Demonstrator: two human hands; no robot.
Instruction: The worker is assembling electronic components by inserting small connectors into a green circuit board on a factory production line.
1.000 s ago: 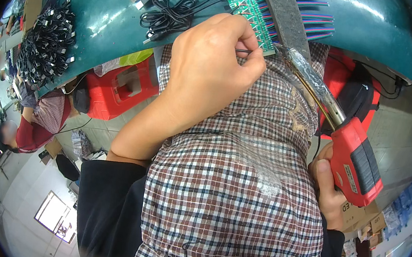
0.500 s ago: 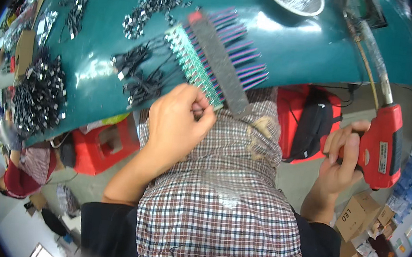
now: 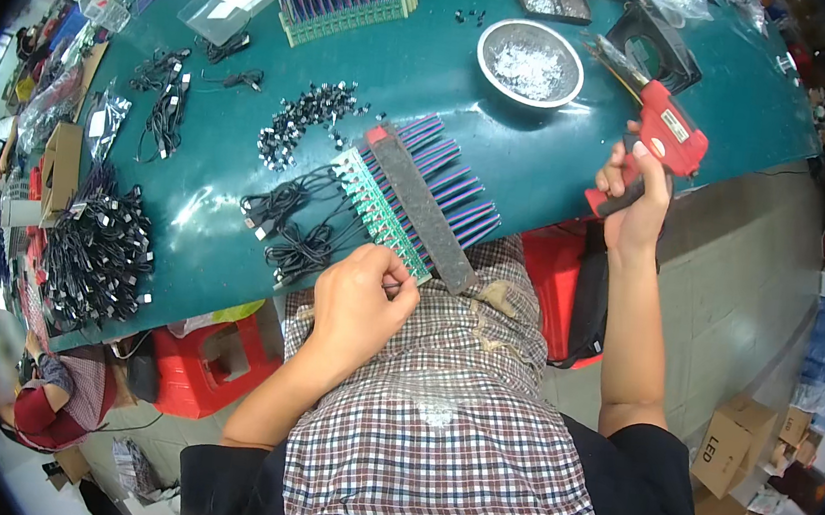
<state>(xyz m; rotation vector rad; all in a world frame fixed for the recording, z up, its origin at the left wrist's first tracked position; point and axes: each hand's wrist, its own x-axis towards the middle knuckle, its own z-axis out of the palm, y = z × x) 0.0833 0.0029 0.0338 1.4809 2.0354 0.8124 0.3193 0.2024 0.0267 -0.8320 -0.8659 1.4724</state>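
My right hand (image 3: 637,196) is wrapped round the handle of a red soldering gun (image 3: 674,132). Its metal front end points far left, close to a black square stand (image 3: 691,66) beside the bowl. My left hand (image 3: 359,302) is closed in a pinch at the near end of a green circuit board strip (image 3: 377,212); whatever lies between the fingertips is hidden. Along the strip rests a dark flat bar (image 3: 422,210) with a red end, pressing across rows of purple-and-black wires (image 3: 472,222). Coiled black cables (image 3: 300,254) lie left of the strip.
Small black-and-silver connectors (image 3: 295,130) are heaped beyond the strip. A metal bowl (image 3: 479,72) of whitish material stands further back. More wired boards (image 3: 347,19) sit at the far side, and a big cable pile (image 3: 96,254) at the left edge. Another person (image 3: 55,401) sits at left.
My right hand has carried the soldering gun from beyond the table's near edge forward over the table, toward the bowl and stand. The left hand keeps its pinch at the strip. The view has shifted.
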